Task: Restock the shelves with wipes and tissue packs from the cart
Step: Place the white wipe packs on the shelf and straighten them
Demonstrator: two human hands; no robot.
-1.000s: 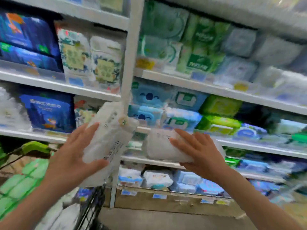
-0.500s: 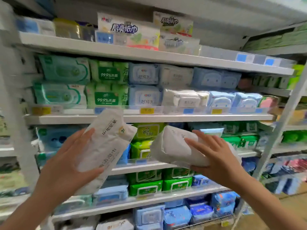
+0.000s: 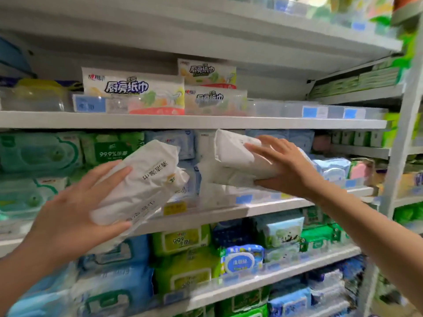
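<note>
My left hand (image 3: 75, 209) grips a white wipes pack (image 3: 146, 179) tilted up to the right, in front of the middle shelf (image 3: 206, 211). My right hand (image 3: 286, 168) holds a second white wipes pack (image 3: 231, 159), fingers over its top and thumb under it. This pack sits at the front of the middle shelf, just under the upper shelf board (image 3: 194, 121), above other white packs there. The cart is out of view.
Shelves full of green, blue and white wipes packs fill the view. Kitchen paper packs (image 3: 135, 92) stand on the upper shelf with open room to their right. A white upright post (image 3: 402, 143) stands at the right, with another shelf unit beyond it.
The view swung from the lower shelves and cart up to the wipes shelves. Both hands rose with their packs, and the right pack moved forward to the middle shelf.
</note>
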